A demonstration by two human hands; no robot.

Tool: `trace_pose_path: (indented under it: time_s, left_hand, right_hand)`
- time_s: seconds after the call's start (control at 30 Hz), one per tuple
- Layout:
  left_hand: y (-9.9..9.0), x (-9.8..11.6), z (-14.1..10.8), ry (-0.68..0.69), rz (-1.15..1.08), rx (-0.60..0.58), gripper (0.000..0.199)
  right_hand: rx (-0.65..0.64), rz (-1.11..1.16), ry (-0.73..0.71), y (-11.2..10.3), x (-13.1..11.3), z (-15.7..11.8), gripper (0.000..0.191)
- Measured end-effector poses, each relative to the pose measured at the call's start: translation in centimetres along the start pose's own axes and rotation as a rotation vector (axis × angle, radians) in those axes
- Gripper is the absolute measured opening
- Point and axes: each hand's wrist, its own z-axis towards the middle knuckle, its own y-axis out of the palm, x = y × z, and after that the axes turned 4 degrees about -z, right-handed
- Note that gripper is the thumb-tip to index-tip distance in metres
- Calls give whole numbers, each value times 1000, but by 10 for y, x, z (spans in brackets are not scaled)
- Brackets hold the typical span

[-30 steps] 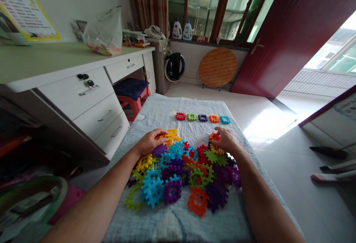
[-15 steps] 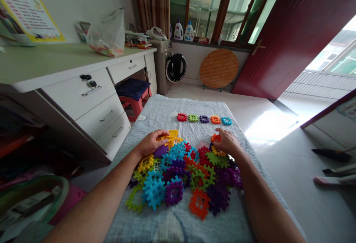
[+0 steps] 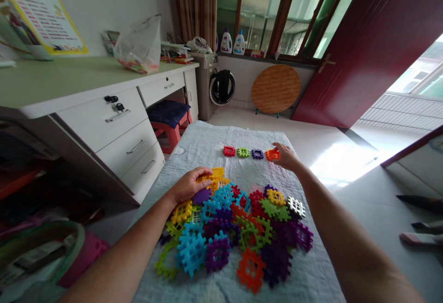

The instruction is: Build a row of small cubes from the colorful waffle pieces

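Observation:
Several colourful toothed plastic squares lie in a pile (image 3: 221, 220) on a cloth-covered surface (image 3: 204, 141). My left hand (image 3: 191, 184) rests at the pile's back left, fingers closed over yellow pieces (image 3: 218, 172). Behind the pile is a row with a red piece (image 3: 229, 151), a green piece (image 3: 242, 152), a purple piece (image 3: 257, 154) and an orange piece (image 3: 272, 154). My right hand (image 3: 285, 156) is at the row's right end, fingers curled by the orange piece; what it holds, if anything, is hidden.
A white desk (image 3: 86, 69) with drawers and a plastic bag (image 3: 140, 49) stands at the left. A red stool (image 3: 170, 125), washing machine (image 3: 206, 79), round wooden board (image 3: 276, 88) and red door (image 3: 332, 44) are farther back.
My right hand has moved from the pile's back right up to the row, now covering the blue piece's place. The orange piece it touched has left the pile. My left hand stays put.

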Motion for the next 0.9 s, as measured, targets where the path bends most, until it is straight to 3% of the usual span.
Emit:
trace_pose_path:
  time_s: [0.23, 0.47, 0.77, 0.9]
  left_hand:
    - [0, 3, -1, 1, 22, 17, 35]
    - [-1, 5, 0, 8, 38, 14, 32]
    - [-1, 3, 0, 5, 41, -4, 32]
    - [-1, 2, 1, 6, 42, -1, 32]
  right_hand:
    - [-111, 14, -43, 10, 21, 34, 69]
    - [-201, -10, -31, 12, 23, 37, 72]
    - [-187, 16, -42, 13, 21, 33, 75]
    - [-59, 90, -40, 2, 18, 25, 79]
